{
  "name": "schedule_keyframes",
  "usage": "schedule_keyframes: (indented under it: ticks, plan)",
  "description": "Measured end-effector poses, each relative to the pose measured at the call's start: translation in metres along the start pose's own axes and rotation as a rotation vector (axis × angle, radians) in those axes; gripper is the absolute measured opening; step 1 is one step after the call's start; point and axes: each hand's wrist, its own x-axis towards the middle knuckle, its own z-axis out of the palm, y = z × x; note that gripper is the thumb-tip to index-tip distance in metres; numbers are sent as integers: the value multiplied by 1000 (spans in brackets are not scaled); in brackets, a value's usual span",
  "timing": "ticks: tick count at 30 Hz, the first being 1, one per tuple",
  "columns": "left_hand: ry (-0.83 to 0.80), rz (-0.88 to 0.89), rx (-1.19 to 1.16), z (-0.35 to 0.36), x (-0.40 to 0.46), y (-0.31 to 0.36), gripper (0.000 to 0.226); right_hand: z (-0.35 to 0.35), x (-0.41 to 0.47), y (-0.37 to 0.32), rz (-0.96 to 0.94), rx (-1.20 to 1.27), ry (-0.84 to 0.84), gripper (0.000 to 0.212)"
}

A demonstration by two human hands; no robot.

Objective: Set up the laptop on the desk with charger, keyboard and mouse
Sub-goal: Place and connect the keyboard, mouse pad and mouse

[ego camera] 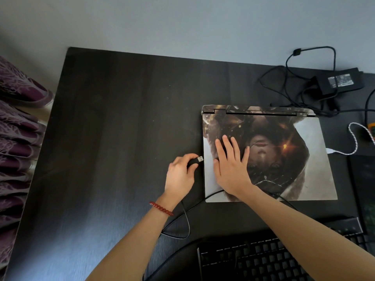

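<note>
At your 9 o'clock there's a purple patterned curtain (16,142) bunched in folds along the desk's left edge, running from about 10 down to 8. Up at 12 you've just got a plain pale grey wall (182,23) filling the whole top. Over at 3 o'clock a white braided cable (354,147) loops around on the dark surface, and right beside it something small and orange-green (370,131) pokes in, too cut off to tell what.

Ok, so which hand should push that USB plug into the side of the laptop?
Left. The left hand already pinches the USB plug, its metal tip right beside the closed laptop's left edge. The right hand lies flat on the lid, well placed to steady it.
</note>
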Motion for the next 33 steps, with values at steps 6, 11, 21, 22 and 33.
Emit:
schedule_keyframes:
  ticks: [6,11,21,22,33]
  plan:
    - [167,132,241,0,4,-4,24,0,0,-1,6,-3,6,58]
    - [168,153,212,-3,7,-5,22,2,0,-1,13,-8,8,57]
    - [168,60,188,3,7,-3,23,3,0,-1,7,1,13,58]
    - [170,56,198,3,7,-2,23,2,0,-1,6,2,14,59]
    - [158,90,145,4,1,-6,24,2,0,-1,9,13,13,58]
